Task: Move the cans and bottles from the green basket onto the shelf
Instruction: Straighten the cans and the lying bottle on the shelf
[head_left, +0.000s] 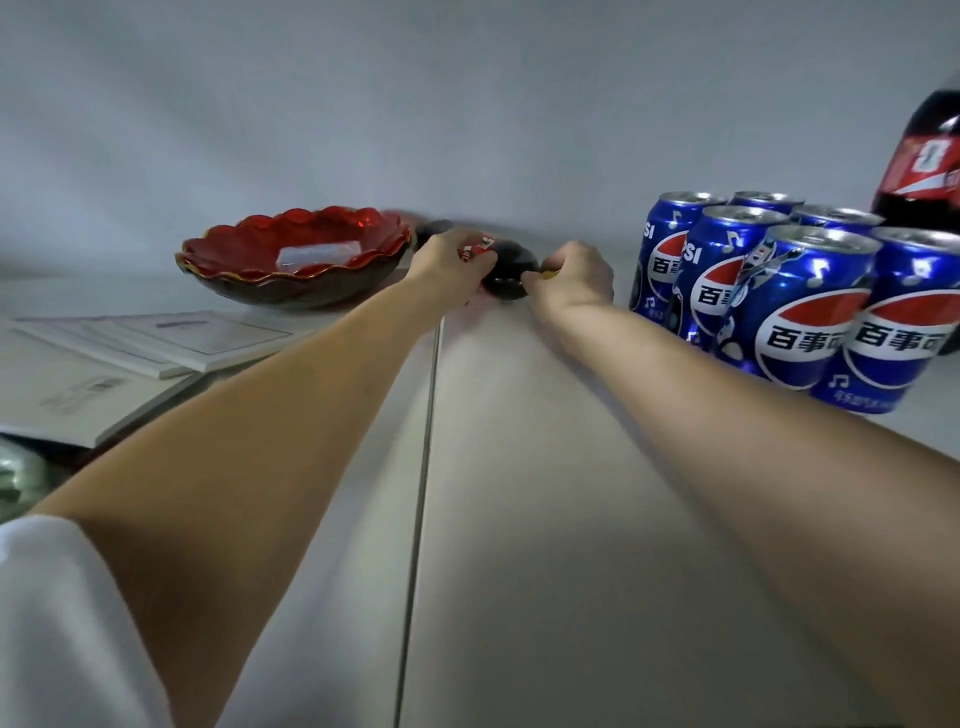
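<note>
Right edge of the frame crops the cola bottle (930, 161); both hands' fingers (475, 260) hide most of a dark bottle (509, 275).

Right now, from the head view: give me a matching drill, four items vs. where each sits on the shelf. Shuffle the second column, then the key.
Items
1. red scalloped bowl
2. blue Pepsi cans
3. small dark cola bottle
4. large cola bottle

Places
A. far right edge, behind the cans
B. between the left hand and right hand, at the back
C. left side, behind the white booklets
D. clustered at right, upright

Pairs: 1-C, 2-D, 3-B, 4-A
</note>
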